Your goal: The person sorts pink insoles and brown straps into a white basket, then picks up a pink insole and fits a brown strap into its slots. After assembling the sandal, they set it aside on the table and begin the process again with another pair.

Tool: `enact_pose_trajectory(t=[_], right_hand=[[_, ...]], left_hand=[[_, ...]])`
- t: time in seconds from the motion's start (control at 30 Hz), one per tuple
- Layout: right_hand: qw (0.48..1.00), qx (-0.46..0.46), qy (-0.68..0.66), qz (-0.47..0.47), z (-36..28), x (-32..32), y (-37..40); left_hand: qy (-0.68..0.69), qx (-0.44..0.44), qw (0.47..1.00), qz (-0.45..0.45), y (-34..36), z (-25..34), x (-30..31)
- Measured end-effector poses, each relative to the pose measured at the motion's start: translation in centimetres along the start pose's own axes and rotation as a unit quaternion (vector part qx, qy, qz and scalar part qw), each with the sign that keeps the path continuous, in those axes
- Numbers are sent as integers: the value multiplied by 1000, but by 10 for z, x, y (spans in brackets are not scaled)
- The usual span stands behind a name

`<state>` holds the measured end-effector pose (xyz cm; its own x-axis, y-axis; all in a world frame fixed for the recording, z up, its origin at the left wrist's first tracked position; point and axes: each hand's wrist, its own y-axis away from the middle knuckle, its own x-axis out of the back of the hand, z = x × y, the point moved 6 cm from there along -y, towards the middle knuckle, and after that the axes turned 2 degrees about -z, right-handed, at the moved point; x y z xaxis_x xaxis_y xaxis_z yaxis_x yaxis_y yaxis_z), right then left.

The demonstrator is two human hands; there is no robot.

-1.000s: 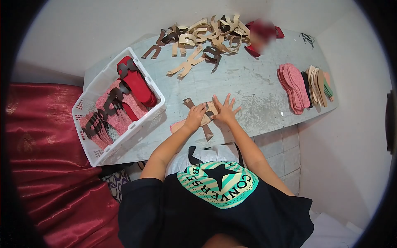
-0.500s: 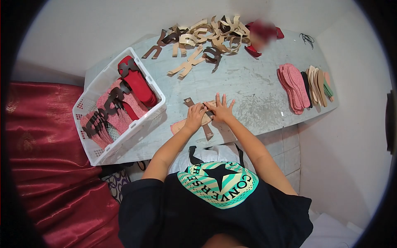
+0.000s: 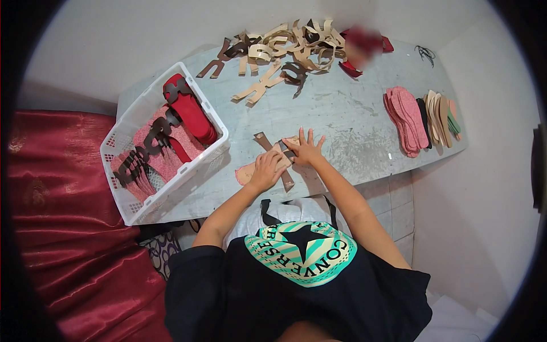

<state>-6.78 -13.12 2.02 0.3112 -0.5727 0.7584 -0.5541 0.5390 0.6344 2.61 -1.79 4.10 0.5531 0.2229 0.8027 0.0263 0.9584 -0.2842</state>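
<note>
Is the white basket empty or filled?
Partly filled: the white basket holds red and pink insoles and dark strap cutouts.

Shoemaking workshop: stacked insoles (image 3: 405, 119), cut straps (image 3: 285, 48)

Insole (image 3: 245, 173): pink-edged, tan-faced. It lies flat at the near edge of the table (image 3: 347, 117), long axis running left to right; left end exposed, remainder covered.
Strap piece (image 3: 262, 140): dark brown flat cut-out, laid slantwise across the insole, ends showing far-left and near.
</note>
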Motion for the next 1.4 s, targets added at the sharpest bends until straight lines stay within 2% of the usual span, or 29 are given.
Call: enact_pose_trajectory(t=[0.2,0.43,0.57,0.77,0.87,0.97,1.07,1.4], right_hand=[[1000,-5,-3,-1,1,-2,-2],[1000,-2,-5,8,2,-2,-2],[1000,4,2,15,1,-3,-2],[1000,-2,7,9,1,-3,-1],[1000,2,5,8,1,-2,-1],[1000,7,5,14,-1,2,4],[1000,1,8,9,-1,2,3],[1000,-2,-5,13,0,0,2]], left_hand=[[18,-48,996,-69,12,23,25],[-63,-84,994,-13,19,38,8],[-60,-71,995,-28,22,33,6],[-45,-93,995,0,21,40,11],[-68,-92,993,36,17,38,17],[-70,-39,996,46,8,29,26],[-50,-9,998,35,1,16,26],[109,-34,993,-37,-22,5,25]])
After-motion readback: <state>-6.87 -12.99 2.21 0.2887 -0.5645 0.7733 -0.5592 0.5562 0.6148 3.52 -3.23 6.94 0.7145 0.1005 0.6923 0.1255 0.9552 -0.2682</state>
